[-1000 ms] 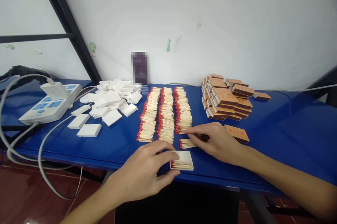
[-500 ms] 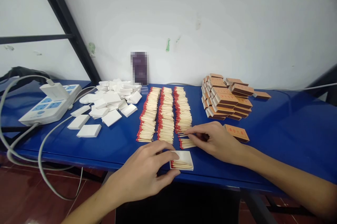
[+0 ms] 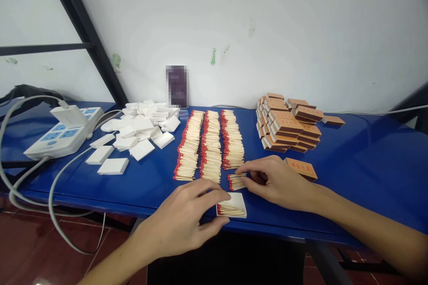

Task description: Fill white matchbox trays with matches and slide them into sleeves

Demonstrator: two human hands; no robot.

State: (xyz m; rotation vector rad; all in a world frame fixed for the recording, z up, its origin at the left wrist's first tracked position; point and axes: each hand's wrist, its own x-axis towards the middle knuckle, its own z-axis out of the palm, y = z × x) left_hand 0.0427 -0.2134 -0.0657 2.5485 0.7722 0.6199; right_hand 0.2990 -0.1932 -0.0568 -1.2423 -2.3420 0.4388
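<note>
My left hand (image 3: 187, 220) grips a small white tray (image 3: 234, 206) near the blue table's front edge; a few red-tipped matches lie in the tray. My right hand (image 3: 274, 180) pinches a small bundle of matches (image 3: 236, 181) that rests on the table just behind the tray. Three long rows of matches (image 3: 210, 144) stretch away from the bundle. One orange matchbox sleeve (image 3: 302, 168) lies by my right wrist.
A heap of white trays (image 3: 137, 131) sits at the left, a stack of orange matchboxes (image 3: 287, 124) at the right. A white power strip (image 3: 63, 131) with grey cables (image 3: 50, 191) hangs over the blue table (image 3: 368, 164) at the left edge. A black frame (image 3: 87, 30) leans on the wall.
My right hand has slid slightly toward me, its fingers closing round the small bundle. My left hand and the tray have hardly moved.
</note>
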